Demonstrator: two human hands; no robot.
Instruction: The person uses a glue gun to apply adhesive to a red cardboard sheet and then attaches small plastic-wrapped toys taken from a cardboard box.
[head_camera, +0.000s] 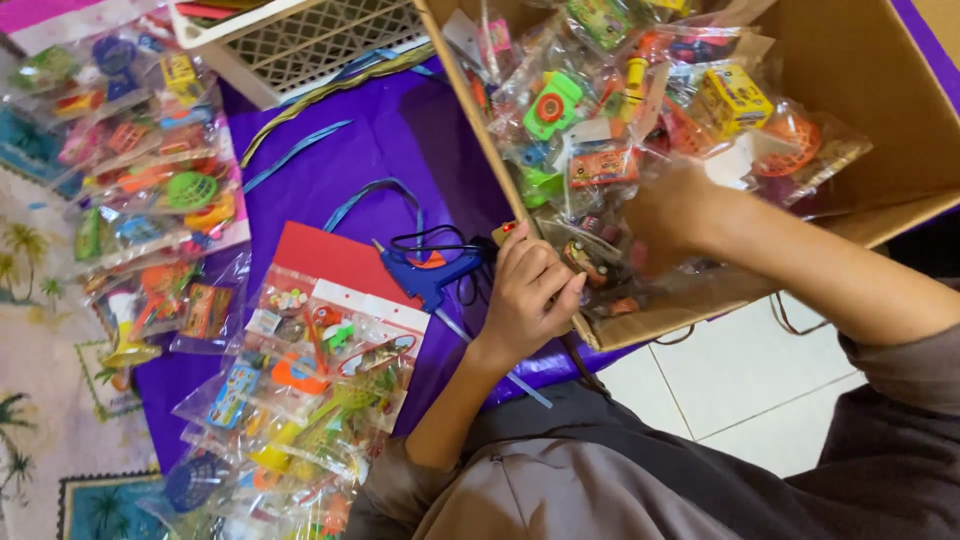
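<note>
Left hand (530, 295) rests with fingers curled together on the near wall of the cardboard box (850, 70), gripping the edge, beside a small lit red lamp. Just left of it a blue glue gun (430, 272) with a black cord lies on the purple cloth (350, 160). Right hand (672, 215) reaches down into the box among clear toy packets (640, 110); its fingers are buried, so I cannot tell whether they grip one. More bagged toys (310, 390) lie fanned nearer on the left, over a red card (325, 255). Farther off sits a white lattice basket (300, 35).
</note>
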